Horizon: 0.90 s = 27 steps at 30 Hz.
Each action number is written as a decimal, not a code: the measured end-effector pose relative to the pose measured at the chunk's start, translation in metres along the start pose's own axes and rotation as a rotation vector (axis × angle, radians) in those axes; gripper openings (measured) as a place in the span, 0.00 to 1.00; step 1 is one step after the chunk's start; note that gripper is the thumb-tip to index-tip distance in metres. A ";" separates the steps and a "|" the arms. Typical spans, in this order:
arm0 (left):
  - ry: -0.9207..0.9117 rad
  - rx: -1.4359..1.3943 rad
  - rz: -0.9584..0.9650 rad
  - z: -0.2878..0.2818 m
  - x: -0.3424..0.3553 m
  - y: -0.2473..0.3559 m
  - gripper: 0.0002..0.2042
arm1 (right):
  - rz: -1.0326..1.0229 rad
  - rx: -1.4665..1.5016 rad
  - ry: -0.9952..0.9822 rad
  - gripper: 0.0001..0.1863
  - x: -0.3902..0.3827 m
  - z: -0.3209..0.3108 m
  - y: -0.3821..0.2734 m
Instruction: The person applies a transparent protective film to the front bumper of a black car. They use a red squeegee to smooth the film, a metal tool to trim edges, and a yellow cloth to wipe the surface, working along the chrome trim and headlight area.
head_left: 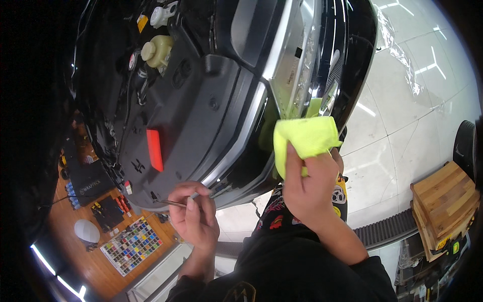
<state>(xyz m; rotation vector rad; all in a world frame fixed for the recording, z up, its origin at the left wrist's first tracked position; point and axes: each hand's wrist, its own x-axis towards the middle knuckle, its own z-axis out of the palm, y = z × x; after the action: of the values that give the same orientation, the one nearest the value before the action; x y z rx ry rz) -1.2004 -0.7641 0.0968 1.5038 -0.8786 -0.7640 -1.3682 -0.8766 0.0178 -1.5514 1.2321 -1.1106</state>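
Observation:
My right hand pinches a bright yellow-green microfibre cloth, which hangs over the front corner of a black car beside the headlight. To its left, my left hand is closed around a slim metal tool whose thin end points left; its exact kind is too small to make out. That hand is over the edge of the engine bay's black plastic cover. An orange-red block-shaped squeegee lies on the cover, with a small black clip-like piece nearby.
A cream reservoir sits in the engine bay. At lower left, a tray of colour samples and a dark tool mat are on a wooden surface. Pale floor tiles lie right of the car, with stacked wooden boards at far right.

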 end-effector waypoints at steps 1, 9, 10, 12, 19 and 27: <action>-0.025 0.008 -0.008 0.001 0.000 0.000 0.12 | 0.001 0.045 0.038 0.04 -0.005 -0.006 0.005; -0.352 0.264 -0.239 0.044 -0.023 0.003 0.18 | 0.434 0.994 -0.851 0.09 -0.030 -0.057 -0.008; -0.312 0.313 -0.248 0.050 -0.027 0.005 0.18 | 0.483 1.001 -0.903 0.09 -0.019 -0.063 -0.006; -0.224 0.364 -0.253 0.042 -0.025 0.003 0.17 | 0.284 0.672 -0.707 0.09 -0.013 -0.076 0.000; -0.587 0.761 -0.145 0.065 -0.014 0.031 0.07 | 0.107 0.652 -0.480 0.16 -0.024 -0.062 -0.008; -0.643 1.196 -0.276 0.030 0.044 0.083 0.04 | 0.550 1.373 -0.208 0.14 -0.038 -0.078 0.059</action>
<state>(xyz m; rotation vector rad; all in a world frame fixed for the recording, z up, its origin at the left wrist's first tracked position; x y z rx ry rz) -1.2130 -0.8207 0.1762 2.5060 -1.8310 -1.0100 -1.4622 -0.8553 -0.0244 -0.2320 0.4192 -0.9851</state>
